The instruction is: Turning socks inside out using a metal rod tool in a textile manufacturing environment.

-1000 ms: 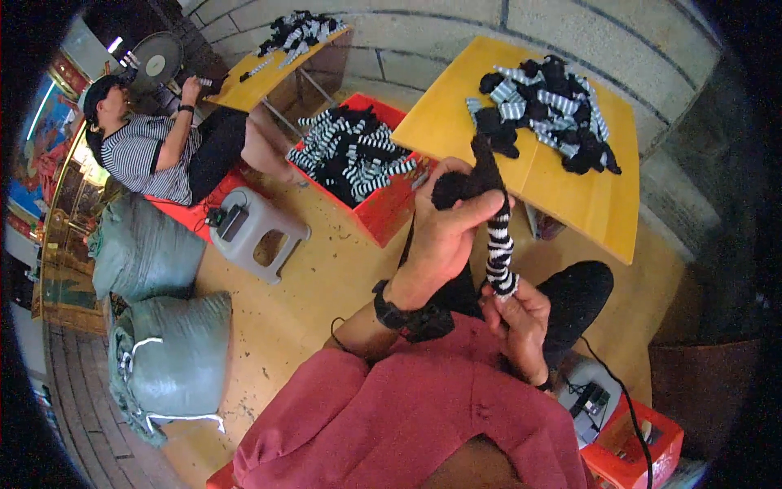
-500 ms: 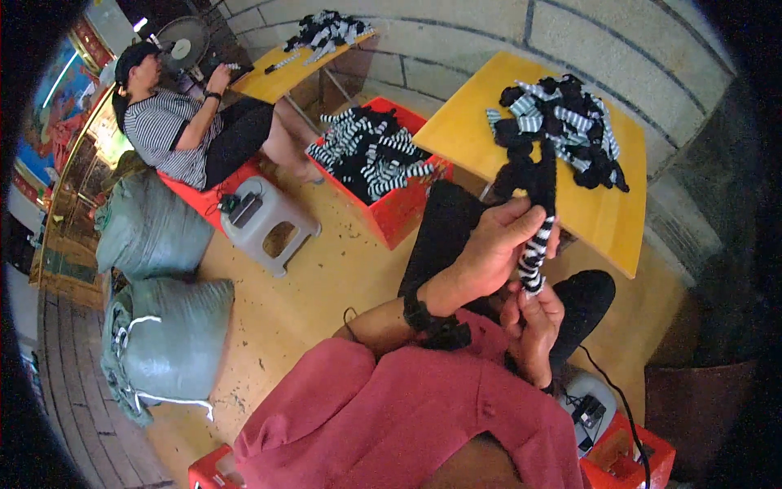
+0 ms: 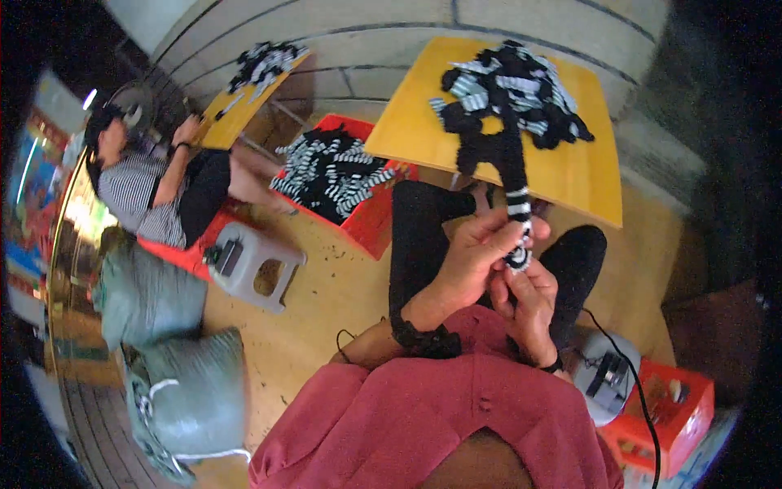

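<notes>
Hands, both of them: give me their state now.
Left hand: closed on the striped sock.
Right hand: pinching the same sock's lower end.

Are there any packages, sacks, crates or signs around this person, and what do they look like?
Two bulging grey-green woven sacks, tied shut, on the floor at the left.
Red plastic crate of black-and-white striped socks, between the two yellow tables.
Small red plastic crate, lower right, beside a grey round device.
Colourful bright wall panel, far left edge, too blurred to make out.
</notes>
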Tool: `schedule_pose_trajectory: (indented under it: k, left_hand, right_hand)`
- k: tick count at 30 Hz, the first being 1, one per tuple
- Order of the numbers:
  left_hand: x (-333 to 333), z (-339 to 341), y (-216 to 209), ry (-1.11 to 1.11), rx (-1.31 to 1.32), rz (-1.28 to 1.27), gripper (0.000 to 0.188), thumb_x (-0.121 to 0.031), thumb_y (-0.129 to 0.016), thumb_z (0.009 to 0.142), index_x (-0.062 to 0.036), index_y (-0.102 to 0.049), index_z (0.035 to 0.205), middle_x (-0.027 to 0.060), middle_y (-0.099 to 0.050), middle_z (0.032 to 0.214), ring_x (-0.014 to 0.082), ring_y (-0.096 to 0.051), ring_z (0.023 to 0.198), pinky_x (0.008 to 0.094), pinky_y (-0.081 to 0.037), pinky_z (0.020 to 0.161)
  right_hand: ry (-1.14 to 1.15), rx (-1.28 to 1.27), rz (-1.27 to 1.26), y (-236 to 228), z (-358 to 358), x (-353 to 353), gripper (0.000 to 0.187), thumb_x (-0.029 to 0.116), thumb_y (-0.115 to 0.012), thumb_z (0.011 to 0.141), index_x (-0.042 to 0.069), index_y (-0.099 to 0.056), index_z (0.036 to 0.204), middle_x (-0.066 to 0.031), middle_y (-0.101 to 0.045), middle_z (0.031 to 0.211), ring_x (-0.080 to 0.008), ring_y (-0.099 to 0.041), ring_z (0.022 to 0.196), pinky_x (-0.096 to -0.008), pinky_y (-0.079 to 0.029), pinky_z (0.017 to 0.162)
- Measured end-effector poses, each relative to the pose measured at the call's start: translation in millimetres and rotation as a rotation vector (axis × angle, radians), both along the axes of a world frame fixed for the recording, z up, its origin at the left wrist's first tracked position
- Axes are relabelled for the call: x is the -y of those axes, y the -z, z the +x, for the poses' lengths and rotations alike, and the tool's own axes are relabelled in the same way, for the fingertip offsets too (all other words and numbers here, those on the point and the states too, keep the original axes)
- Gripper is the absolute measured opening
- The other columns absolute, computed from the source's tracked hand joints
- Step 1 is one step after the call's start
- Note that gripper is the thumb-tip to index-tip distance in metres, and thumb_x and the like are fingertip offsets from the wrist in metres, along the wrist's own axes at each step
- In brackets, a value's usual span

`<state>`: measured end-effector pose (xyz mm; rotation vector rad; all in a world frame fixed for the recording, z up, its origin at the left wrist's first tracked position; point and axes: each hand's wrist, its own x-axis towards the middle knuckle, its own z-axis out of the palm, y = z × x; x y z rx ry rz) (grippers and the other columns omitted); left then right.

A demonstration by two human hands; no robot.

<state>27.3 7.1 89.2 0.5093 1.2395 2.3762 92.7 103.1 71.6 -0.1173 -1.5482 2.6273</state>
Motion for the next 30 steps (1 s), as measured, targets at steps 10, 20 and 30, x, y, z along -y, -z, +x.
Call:
schedule_pose_trajectory:
  k: [10,20,30]
  left_hand:
    - [-11.6,-1.4,-10.6,-0.086,-0.057,-0.027,0.019,-0.010,-0.057,0.086,-0.0005,-0.059,0.102,0.0044,-0.061,0.095,0.0081,-0.055,0.082,0.0209,-0.045,0.065]
    - [-4.6,-24.4,-15.3,-0.287,-0.124,0.046,0.017,0.002,-0.062,0.080,-0.0016,-0.055,0.094,0.0027,-0.060,0.085,0.0078,-0.056,0.076,0.0214,-0.045,0.069]
    - [-2.5,-16.1,7.0,-0.104,-0.062,-0.158,0.020,-0.002,-0.063,0.079,0.0005,-0.058,0.098,0.0036,-0.061,0.091,0.0093,-0.057,0.080,0.0233,-0.046,0.073]
  right_hand:
    - [0.079,-0.034,0.071,-0.4,3.7,-14.2,0.035,0.010,-0.052,0.088,0.006,-0.042,0.121,-0.0039,-0.055,0.066,-0.0063,-0.043,0.047,-0.0182,-0.030,0.040]
    - [-0.007,0.042,0.098,-4.6,-3.2,-17.5,0.017,0.013,-0.048,0.092,0.006,-0.051,0.107,-0.0028,-0.054,0.064,-0.0052,-0.042,0.047,-0.0182,-0.030,0.040]
    - [0.012,0.111,-0.148,-9.9,-15.1,-24.3,0.019,0.020,-0.051,0.090,0.005,-0.055,0.099,0.0009,-0.053,0.067,-0.0037,-0.042,0.048,-0.0161,-0.023,0.037]
